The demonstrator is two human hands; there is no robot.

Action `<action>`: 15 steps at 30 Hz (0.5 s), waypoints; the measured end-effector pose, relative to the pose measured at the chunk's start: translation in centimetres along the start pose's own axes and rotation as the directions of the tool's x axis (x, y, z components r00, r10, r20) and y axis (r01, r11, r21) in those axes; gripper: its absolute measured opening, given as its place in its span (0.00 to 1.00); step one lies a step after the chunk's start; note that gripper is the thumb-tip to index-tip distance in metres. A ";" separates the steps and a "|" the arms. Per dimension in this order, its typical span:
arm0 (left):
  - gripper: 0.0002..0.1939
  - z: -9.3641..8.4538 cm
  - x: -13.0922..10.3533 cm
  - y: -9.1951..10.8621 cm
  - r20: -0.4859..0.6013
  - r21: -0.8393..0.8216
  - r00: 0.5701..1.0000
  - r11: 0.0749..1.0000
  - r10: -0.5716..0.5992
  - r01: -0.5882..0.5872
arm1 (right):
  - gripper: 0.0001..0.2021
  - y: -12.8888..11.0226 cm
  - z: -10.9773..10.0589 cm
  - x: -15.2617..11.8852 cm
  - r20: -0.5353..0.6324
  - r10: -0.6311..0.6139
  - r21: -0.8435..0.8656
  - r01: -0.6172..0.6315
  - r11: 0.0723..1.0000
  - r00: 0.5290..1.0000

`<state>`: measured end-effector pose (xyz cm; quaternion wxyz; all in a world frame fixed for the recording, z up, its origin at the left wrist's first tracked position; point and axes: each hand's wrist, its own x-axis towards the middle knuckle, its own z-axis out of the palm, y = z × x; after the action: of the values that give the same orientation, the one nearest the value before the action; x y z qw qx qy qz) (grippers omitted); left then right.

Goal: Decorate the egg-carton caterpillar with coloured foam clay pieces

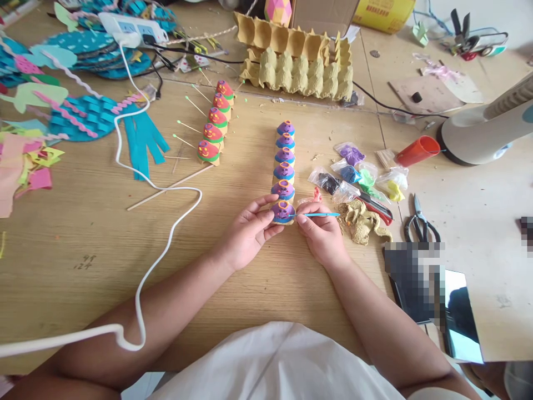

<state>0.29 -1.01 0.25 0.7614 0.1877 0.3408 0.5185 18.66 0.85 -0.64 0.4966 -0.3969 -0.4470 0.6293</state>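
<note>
A strip of egg-carton cups (283, 171) lies lengthwise before me, its several bumps covered in purple and blue clay with orange rings and small dark faces. My left hand (249, 229) grips the nearest cup from its left side, thumb and fingers around it. In my right hand (322, 232) a thin blue modelling tool (320, 214) is pinched, its tip touching the face on that nearest cup. Left of this strip stands a second egg-carton strip (212, 134), red and green with faces, with green-tipped toothpicks sticking out.
Bags of coloured clay (350, 173), a red utility knife (376, 208), torn carton scraps (358, 222) and scissors (421, 225) lie to the right. Egg cartons (306, 72) stand at the back. A white cable (170, 239) loops across the left; a wooden stick (166, 189) lies near it.
</note>
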 end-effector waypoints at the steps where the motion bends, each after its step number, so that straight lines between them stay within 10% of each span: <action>1: 0.16 0.0 0.0 0.0 0.000 0.005 1.000 1.000 0.001 -0.001 | 0.14 0.0 0.0 0.0 -0.001 0.002 -0.008 -0.003 1.000 1.000; 15: 0.16 0.1 0.0 0.0 -0.012 -0.010 1.000 1.000 0.002 -0.002 | 0.14 0.0 0.0 0.0 -0.007 0.019 -0.016 -0.019 1.000 1.000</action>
<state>0.38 -1.02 0.29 0.7598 0.1809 0.3427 0.5221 18.71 0.83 -0.64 0.4890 -0.4073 -0.4466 0.6289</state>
